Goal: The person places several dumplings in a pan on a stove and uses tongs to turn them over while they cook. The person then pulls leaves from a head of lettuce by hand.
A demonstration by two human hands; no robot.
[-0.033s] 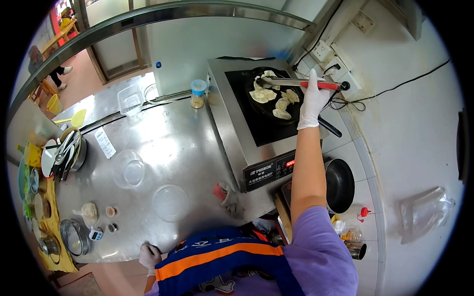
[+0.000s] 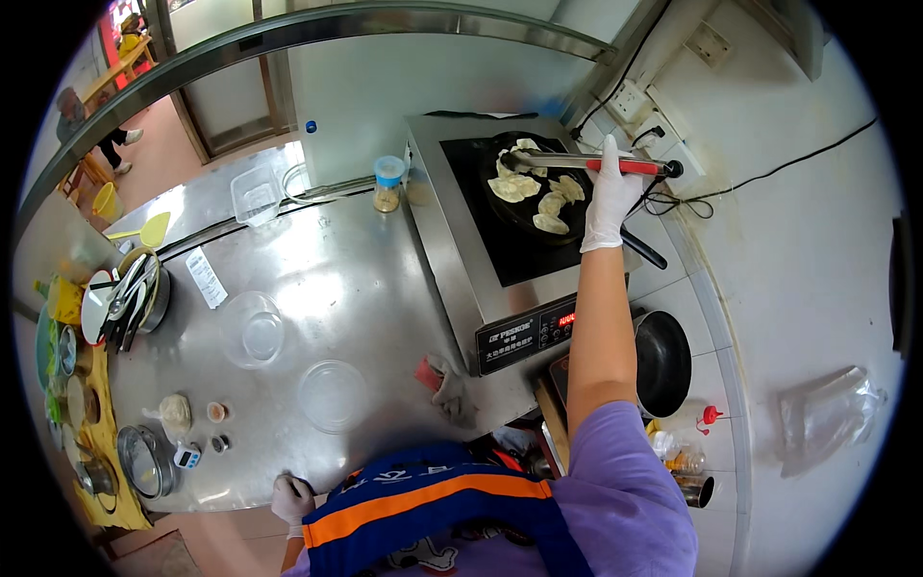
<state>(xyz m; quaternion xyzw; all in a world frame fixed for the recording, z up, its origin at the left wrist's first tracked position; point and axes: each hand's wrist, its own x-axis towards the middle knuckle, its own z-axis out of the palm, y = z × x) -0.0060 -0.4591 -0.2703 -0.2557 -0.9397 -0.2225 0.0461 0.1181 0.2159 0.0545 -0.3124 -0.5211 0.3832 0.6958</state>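
Note:
My right hand (image 2: 611, 197), in a white glove, is closed around the red-gripped handle of metal tongs (image 2: 567, 160). The tips of the tongs reach down among several pale, flat dumplings (image 2: 513, 187) in a black frying pan (image 2: 519, 219). That pan sits on the black glass of a steel induction cooker (image 2: 452, 260), its handle pointing toward the near right. Low in view, my gloved left hand (image 2: 291, 501) rests at the near edge of the steel table (image 2: 288, 404). Its fingers are curled, and a small dark patch shows by them; what it is I cannot make out.
On the table lie two clear round lids (image 2: 333, 396), a grey-red cloth (image 2: 444, 389), a blue-capped jar (image 2: 387, 183) and a small timer (image 2: 187, 456). A utensil-filled pot (image 2: 154, 298) stands at left. Right of my arm is another pan (image 2: 661, 365); a cord (image 2: 779, 171) hangs along the wall.

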